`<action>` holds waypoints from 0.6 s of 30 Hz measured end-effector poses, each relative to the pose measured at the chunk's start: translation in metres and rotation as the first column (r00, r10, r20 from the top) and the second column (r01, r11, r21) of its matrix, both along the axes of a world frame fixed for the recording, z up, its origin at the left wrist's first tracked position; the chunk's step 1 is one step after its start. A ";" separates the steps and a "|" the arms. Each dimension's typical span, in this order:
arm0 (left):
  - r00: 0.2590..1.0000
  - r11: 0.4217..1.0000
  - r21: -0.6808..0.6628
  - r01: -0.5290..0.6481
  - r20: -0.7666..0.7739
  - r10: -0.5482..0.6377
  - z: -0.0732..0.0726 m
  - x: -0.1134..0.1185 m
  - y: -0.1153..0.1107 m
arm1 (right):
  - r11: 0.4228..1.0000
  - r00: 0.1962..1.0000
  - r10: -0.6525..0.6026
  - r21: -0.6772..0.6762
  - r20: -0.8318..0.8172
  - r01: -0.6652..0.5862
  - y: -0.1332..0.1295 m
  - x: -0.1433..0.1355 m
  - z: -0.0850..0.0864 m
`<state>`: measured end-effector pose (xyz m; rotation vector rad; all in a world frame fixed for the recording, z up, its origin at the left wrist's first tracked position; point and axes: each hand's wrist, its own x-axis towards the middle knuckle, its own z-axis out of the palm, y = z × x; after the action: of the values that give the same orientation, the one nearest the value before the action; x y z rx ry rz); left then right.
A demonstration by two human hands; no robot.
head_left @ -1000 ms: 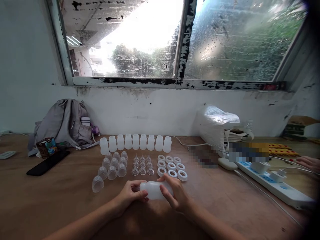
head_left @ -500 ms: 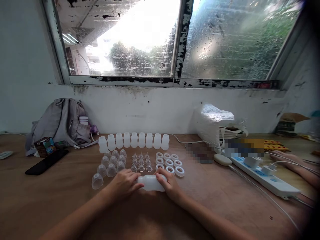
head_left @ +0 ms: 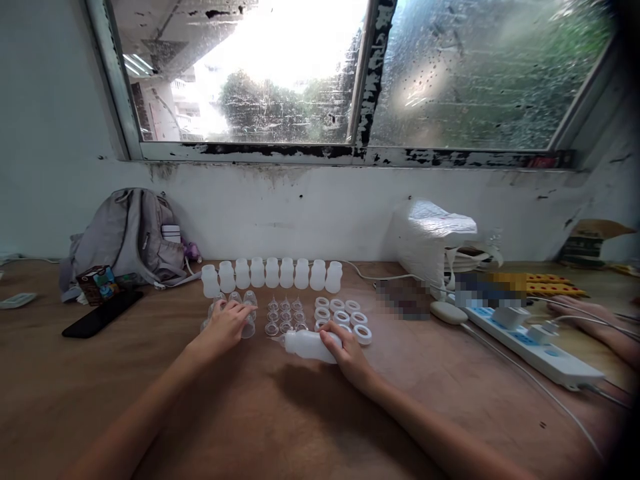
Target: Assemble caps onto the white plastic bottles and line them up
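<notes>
My right hand (head_left: 347, 350) is closed around a small white baby bottle (head_left: 307, 345), which lies on its side above the table. A clear teat (head_left: 278, 341) points left from the bottle's neck. My left hand (head_left: 230, 323) reaches over the clear dome caps (head_left: 249, 328), its fingers apart and touching or just above them; it hides several caps. Near the bottle stand rows of clear teats (head_left: 285, 316). To their right lie white collar rings (head_left: 359, 317). Several white bottles (head_left: 272, 273) stand upright in a row behind.
A grey backpack (head_left: 125, 233), a small box (head_left: 99, 285) and a black phone (head_left: 103, 315) are at the left. At the right are a white bag (head_left: 420, 247), a power strip (head_left: 535, 347) with cables, and another person's hand (head_left: 575, 313).
My left hand has left the bottle's neck and moved left to the dome caps. The teat end is now uncovered. My right hand keeps the bottle, slightly tilted.
</notes>
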<state>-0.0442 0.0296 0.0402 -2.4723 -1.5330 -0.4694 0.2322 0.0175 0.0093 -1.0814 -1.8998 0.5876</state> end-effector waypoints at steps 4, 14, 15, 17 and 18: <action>1.000 0.999 -0.041 -0.008 -0.024 0.007 -0.005 -0.002 0.002 | 1.000 1.000 -0.011 -0.006 -0.002 0.011 0.000 0.001 0.001; 0.933 0.977 -0.188 0.099 0.358 -0.026 0.014 0.005 -0.004 | 0.996 0.991 -0.079 -0.045 -0.109 0.075 0.002 0.001 0.002; 0.891 0.968 -0.206 0.141 0.453 -0.033 0.016 0.007 -0.005 | 0.995 0.986 -0.099 -0.045 -0.132 0.094 0.003 0.002 0.002; 0.801 0.953 -0.227 0.198 0.598 -0.024 0.017 0.013 -0.006 | 0.991 0.977 -0.135 -0.039 -0.164 0.130 0.004 0.003 0.003; 0.763 0.949 -0.234 0.213 0.646 -0.012 0.015 0.015 -0.007 | 0.989 0.974 -0.148 -0.037 -0.173 0.144 0.005 0.004 0.003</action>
<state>-0.0289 0.0231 0.0556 -2.8138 -1.7837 -1.3170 0.2359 0.0227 0.0124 -1.1359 -1.6497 0.6034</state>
